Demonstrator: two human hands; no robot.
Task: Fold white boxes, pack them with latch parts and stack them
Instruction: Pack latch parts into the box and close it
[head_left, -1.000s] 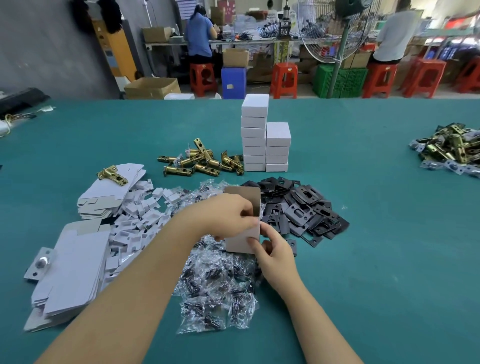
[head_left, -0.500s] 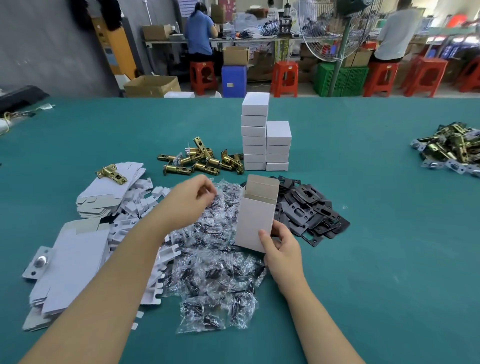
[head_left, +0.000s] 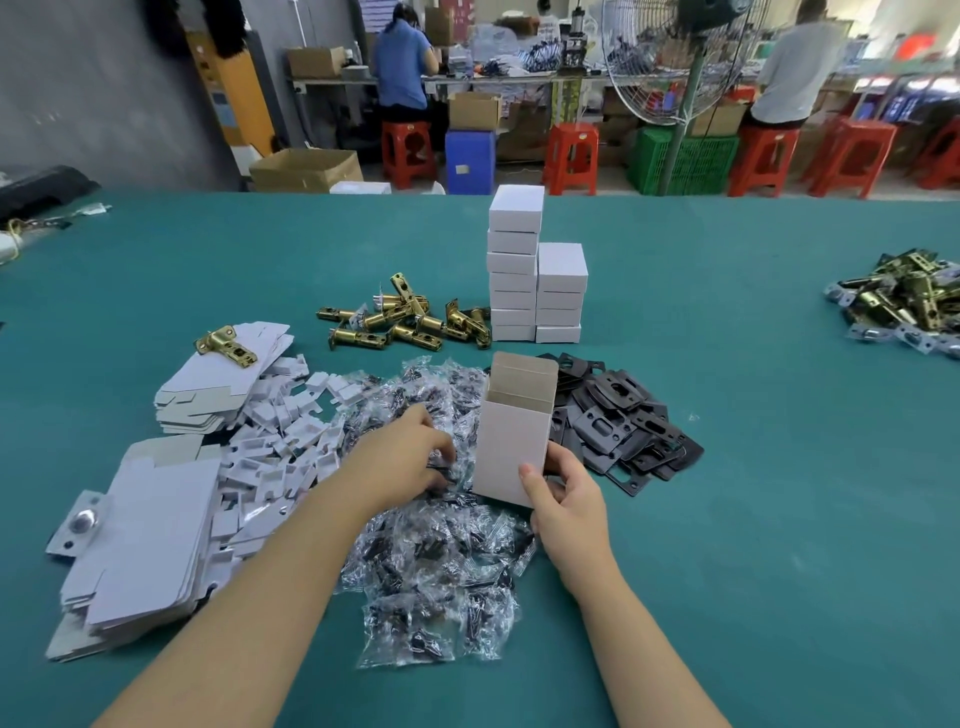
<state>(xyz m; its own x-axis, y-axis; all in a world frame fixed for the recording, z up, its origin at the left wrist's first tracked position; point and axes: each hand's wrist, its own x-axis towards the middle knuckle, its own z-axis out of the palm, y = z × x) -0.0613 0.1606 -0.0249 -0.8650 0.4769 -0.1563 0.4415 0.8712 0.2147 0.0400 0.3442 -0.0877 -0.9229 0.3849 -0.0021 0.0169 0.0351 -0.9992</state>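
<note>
My right hand (head_left: 569, 501) grips a folded white box (head_left: 511, 441) by its lower corner; the box stands upright with its top flaps open. My left hand (head_left: 402, 460) is down on the heap of clear screw bags (head_left: 436, 561), fingers curled into the bags just left of the box. Brass latch bolts (head_left: 410, 322) lie in a pile behind, next to two stacks of closed white boxes (head_left: 535, 280). Black strike plates (head_left: 623, 426) are heaped to the right of the box. Flat box blanks (head_left: 140, 551) lie at the left.
Small white card inserts (head_left: 280, 441) are scattered between the blanks and the bags. A second pile of brass latches (head_left: 904, 301) sits at the far right on the green table (head_left: 779, 519). One brass latch (head_left: 226, 345) rests on a stack of blanks.
My left hand left the box top, swung out to the left, then came back down onto the screw bags. The box now stands opened, held by my right hand alone.
</note>
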